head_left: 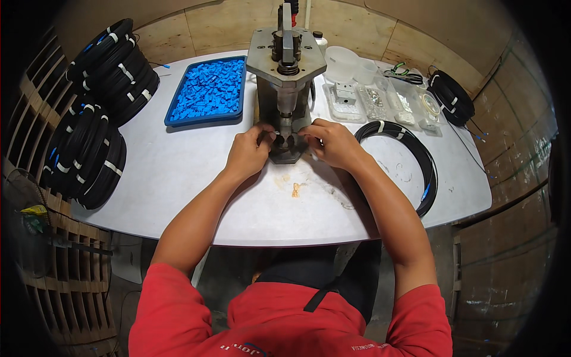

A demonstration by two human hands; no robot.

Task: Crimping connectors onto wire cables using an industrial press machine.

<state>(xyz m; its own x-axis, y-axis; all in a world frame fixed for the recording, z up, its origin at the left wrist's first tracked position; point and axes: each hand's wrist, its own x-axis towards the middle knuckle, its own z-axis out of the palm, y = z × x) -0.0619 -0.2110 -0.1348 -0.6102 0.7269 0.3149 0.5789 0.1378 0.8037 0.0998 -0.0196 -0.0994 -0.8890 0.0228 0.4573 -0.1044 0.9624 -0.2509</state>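
A metal bench press (288,72) stands at the table's middle, its ram pointing down over a small base. My left hand (250,149) is at the left side of that base, thumb and fingers pinched together beneath the ram. Across from it, my right hand (334,143) has its fingers curled and pinched at the base's right side. Whatever lies between the fingertips of either hand is too small to make out. A coil of black cable (429,172) with white ties and a blue connector lies just right of my right hand, partly behind my forearm.
Left of the press sits a blue tray (205,120) full of small blue parts. Stacked black cable coils (110,172) fill the table's left end. Clear boxes of small parts (375,102) and a translucent tub (341,62) stand back right, near another cable coil (455,98).
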